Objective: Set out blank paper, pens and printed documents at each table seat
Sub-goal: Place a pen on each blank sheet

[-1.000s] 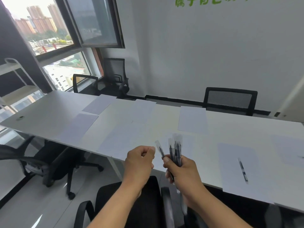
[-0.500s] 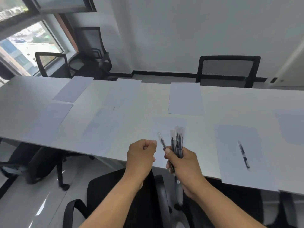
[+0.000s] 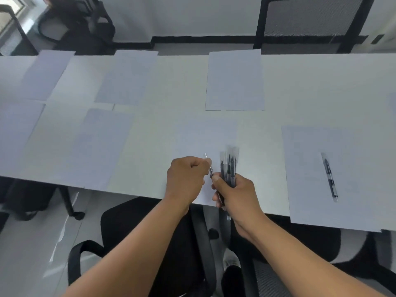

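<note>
Carefully now: in the head view, you are gripping a fistful of black pens in clear sleeves (image 3: 228, 168) upright in your right hand (image 3: 234, 192), and any loosening there could be spilling them over the white worktop (image 3: 184, 82) edge onto the floor. Your left hand (image 3: 186, 181) is pinching a single sleeved pen (image 3: 209, 165), fingers curled tight, over the blank sheet (image 3: 192, 142) before you. One pen (image 3: 329, 176) is already lying on the neighbouring sheet (image 3: 321, 211).

A bundle of black pens (image 3: 228, 168) in clear sleeves stands upright above the near blank sheet (image 3: 205, 138). One wrapped pen (image 3: 209, 166) tilts apart from it. Another pen (image 3: 329, 177) lies on the right-hand sheet (image 3: 310, 168).
</note>
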